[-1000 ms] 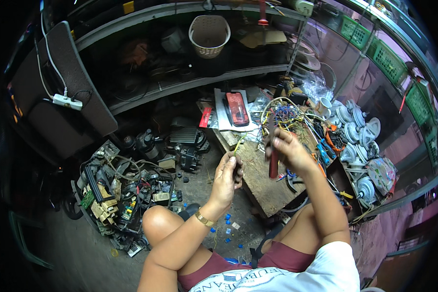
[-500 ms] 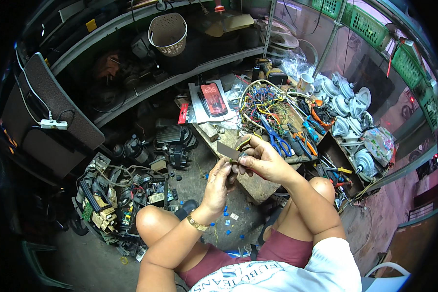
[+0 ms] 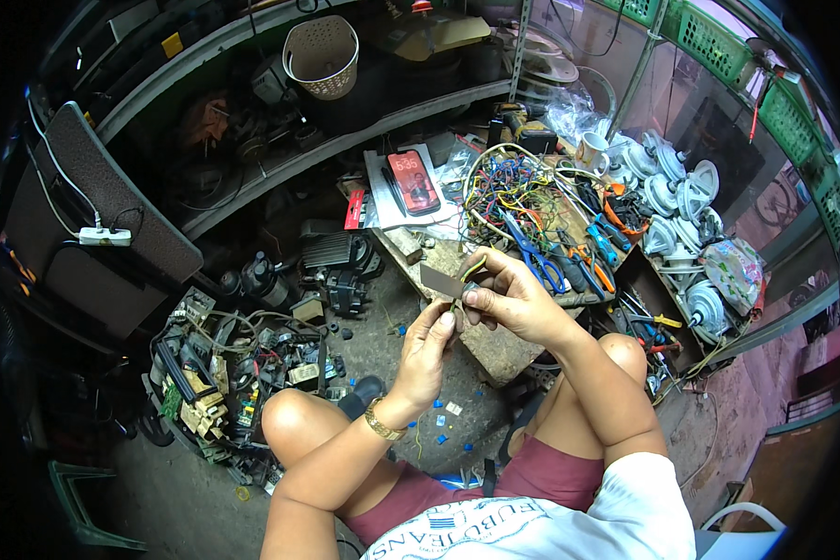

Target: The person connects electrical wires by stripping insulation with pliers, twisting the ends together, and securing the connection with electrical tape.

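Both hands meet over the wooden bench (image 3: pixel 499 359). My right hand (image 3: pixel 490 297) grips a flat, dark metal blade (image 3: pixel 441 282) that points up and to the left; its handle is hidden. A yellow-green wire (image 3: pixel 472 269) curves at those fingers. My left hand (image 3: pixel 429 345) is closed just below the blade, pinching the wire's lower part, which is mostly hidden. Beyond them on the bench are blue scissors (image 3: pixel 539 266), a tangle of coloured wires (image 3: pixel 504 187), pliers (image 3: pixel 599 269) and a red-screened phone (image 3: pixel 413 182) on white sheets.
A heap of circuit boards (image 3: pixel 215 373) and a motor (image 3: pixel 345 280) lie on the floor at left. A power strip (image 3: pixel 105 236) hangs on a dark panel. A shelf holds a woven basket (image 3: pixel 320 56). White pulley-like parts (image 3: pixel 681 187) and a tool box (image 3: pixel 644 303) stand at right.
My right hand has moved down-left to meet my left. The blade has turned from upright to slanting leftward, and its red handle is now covered. The view has shifted slightly.
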